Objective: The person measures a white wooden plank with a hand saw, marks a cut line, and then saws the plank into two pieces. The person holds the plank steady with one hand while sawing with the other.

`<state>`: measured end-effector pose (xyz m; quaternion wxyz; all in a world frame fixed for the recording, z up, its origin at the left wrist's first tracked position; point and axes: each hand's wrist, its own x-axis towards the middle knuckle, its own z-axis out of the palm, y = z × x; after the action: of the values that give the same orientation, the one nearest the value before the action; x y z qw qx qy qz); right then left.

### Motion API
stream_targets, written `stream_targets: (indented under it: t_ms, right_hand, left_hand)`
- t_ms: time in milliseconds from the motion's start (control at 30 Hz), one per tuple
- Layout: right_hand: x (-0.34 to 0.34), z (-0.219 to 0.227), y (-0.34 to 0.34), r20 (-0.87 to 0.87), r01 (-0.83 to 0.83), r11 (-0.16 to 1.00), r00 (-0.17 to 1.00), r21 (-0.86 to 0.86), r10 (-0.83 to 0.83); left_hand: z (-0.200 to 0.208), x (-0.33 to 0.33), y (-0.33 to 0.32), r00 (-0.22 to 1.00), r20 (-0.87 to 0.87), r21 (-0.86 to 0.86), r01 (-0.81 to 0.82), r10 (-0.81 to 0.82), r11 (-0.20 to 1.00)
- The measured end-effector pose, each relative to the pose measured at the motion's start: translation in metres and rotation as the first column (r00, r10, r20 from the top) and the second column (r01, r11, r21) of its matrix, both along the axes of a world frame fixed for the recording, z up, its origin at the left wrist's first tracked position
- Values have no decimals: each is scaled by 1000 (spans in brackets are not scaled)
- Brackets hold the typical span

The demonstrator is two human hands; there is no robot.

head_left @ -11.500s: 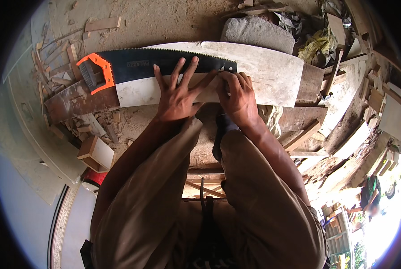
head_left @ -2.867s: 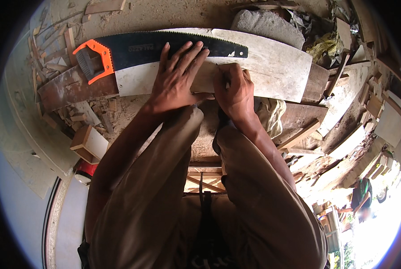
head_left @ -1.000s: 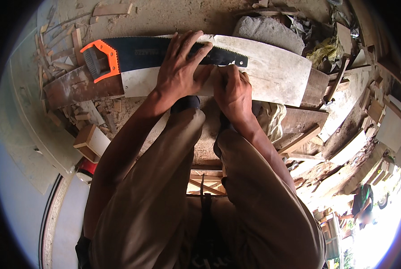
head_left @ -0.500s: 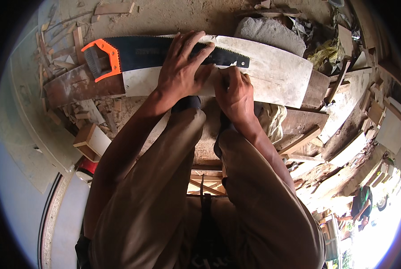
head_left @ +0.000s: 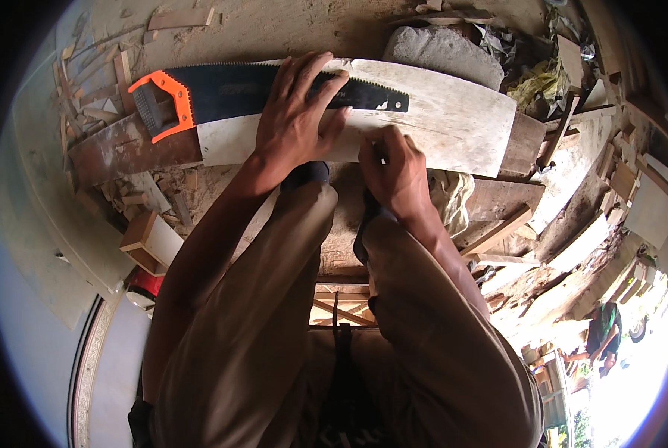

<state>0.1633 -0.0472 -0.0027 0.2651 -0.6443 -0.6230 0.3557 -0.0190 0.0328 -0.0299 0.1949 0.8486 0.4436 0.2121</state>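
A handsaw with a dark toothed blade and an orange and grey handle lies flat across a whitish board. Its handle points left and sticks out past the board's end. My left hand presses on the blade's middle with fingers spread, the thumb reaching over the board. Just to the right, my right hand is closed by the board's near edge, below the blade's tip. Whatever its curled fingers pinch, if anything, is hidden.
Under the white board lies a brown plank. A grey stone block sits behind it. Wood scraps are scattered left and right, with a small wooden box at left. A pale cloth hangs near my right knee. Another person is far right.
My right hand has drawn slightly toward me and away from the left thumb, opening a gap between the hands. My left hand stays on the blade. The view has shifted a little.
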Motion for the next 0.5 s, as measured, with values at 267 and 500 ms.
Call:
stream_targets:
  t_ms: [267,500]
  right_hand:
    - [11,-3,3,47,56,995,997,81,-60]
    - [13,-6,10,68,65,993,995,104,-72]
  left_hand:
    - [-5,-1,1,1000,25,26,2,-3,1000]
    - [0,1,2,999,34,0,-5,5,1000]
